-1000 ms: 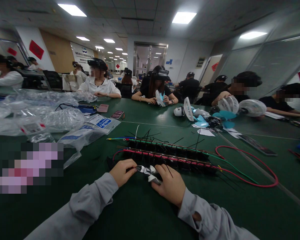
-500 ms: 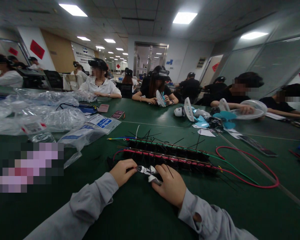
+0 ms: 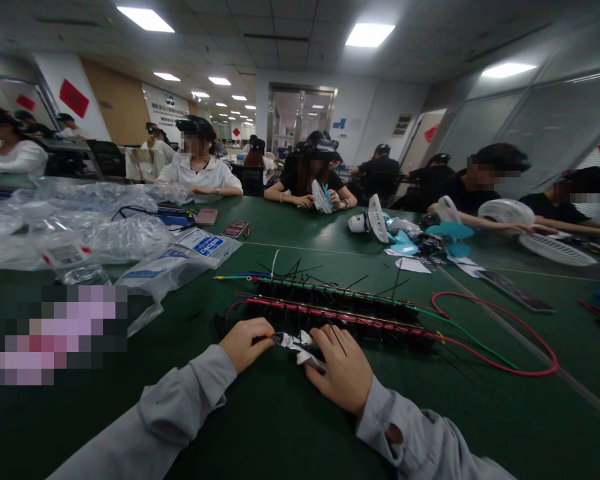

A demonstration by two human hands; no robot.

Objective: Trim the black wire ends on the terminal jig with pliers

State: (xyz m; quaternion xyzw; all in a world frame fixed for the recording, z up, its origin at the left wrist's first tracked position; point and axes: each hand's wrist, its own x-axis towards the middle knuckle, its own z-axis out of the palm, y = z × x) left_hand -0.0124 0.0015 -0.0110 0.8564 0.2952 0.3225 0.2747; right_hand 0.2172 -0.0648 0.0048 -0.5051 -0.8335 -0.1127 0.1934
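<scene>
My right hand (image 3: 344, 365) is closed around the white handles of a pair of cutting pliers (image 3: 294, 342), whose dark jaws point left. My left hand (image 3: 247, 343) pinches at the jaw end with thumb and forefinger; anything small between those fingertips is hidden. Just beyond both hands lies a long black wiring assembly (image 3: 330, 313), with red and green wires along it and several black cable-tie tails sticking up. A red cable (image 3: 555, 353) loops out from its right end, beside a green wire (image 3: 473, 335).
Clear plastic bags (image 3: 100, 230) and a printed bag (image 3: 200, 250) cover the left of the green table (image 3: 290, 427). Fan parts (image 3: 377, 220) with blue blades lie at the far right. A phone (image 3: 517, 291) rests nearby. Several co-workers sit across the table.
My hands and the pliers have barely moved. Across the table at right, a co-worker's hand has shifted rightward, and a white fan grille now lies tilted near it.
</scene>
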